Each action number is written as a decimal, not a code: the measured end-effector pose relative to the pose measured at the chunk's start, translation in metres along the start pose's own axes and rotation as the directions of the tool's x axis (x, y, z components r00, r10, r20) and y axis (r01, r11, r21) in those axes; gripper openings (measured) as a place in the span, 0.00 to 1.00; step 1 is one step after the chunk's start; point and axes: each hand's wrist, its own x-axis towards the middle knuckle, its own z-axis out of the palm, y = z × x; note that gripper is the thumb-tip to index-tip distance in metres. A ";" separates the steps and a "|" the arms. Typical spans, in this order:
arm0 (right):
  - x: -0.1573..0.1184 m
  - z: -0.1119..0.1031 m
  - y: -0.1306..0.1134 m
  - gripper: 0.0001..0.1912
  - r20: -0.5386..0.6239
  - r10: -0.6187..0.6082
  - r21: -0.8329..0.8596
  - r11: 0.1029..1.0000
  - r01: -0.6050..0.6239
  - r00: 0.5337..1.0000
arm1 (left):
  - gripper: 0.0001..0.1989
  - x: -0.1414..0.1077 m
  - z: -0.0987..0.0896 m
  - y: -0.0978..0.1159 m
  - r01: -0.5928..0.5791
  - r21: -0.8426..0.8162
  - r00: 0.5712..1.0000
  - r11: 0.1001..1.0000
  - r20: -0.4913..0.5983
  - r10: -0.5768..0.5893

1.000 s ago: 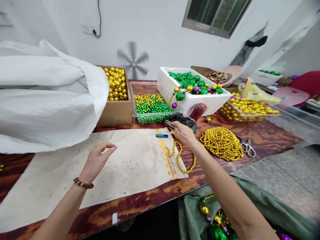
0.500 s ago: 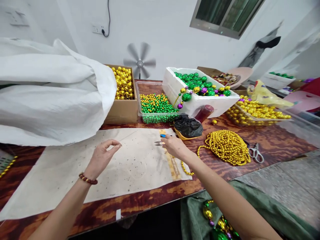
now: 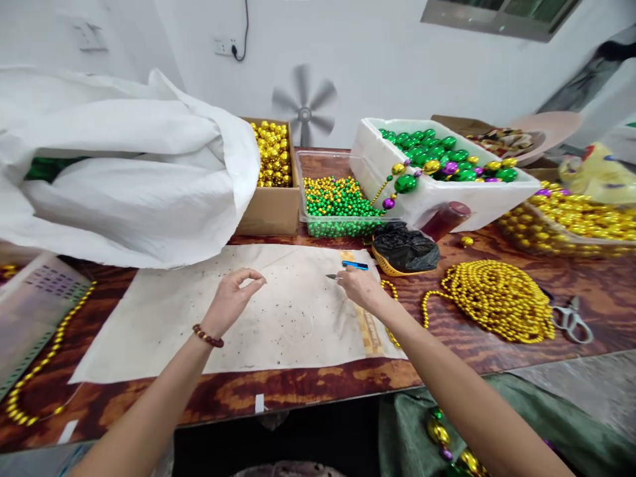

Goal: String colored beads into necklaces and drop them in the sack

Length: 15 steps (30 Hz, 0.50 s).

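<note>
White cloth [image 3: 293, 321], middle open | left hand [image 3: 233, 298] — curled, hold unclear | right hand [image 3: 362, 289] — gripping pointed tool [image 3: 331, 276] near cloth's edge

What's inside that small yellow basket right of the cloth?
Crumpled black plastic fills the yellow basket and rises above its rim. Whatever the plastic may wrap or cover, and the basket's bottom, can't be seen.

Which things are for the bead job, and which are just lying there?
Probably for the job:
- pointed tool in the right hand
- pale cloth
- gold bead coil

Seem just lying about:
- blue tool
- scissors
- dark red container
</note>
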 end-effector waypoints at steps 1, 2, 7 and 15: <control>-0.001 0.000 -0.002 0.14 -0.005 0.000 0.015 1.000 0.000 1.000 | 0.12 0.000 0.000 -0.002 0.021 -0.034 1.000 0.999 -0.009 -0.022; -0.004 0.000 -0.006 0.14 -0.011 -0.006 0.029 1.000 0.006 1.000 | 0.12 0.000 0.001 -0.003 0.050 -0.073 0.998 0.996 -0.021 -0.051; -0.016 -0.002 -0.052 0.11 -0.077 -0.193 0.261 0.943 0.207 0.978 | 0.12 -0.002 0.001 -0.006 0.179 -0.293 0.978 0.939 -0.055 -0.203; -0.011 -0.011 -0.122 0.13 -0.157 -0.254 0.385 0.874 0.296 0.954 | 0.11 -0.009 0.001 -0.008 0.200 -0.454 0.964 0.868 -0.069 -0.258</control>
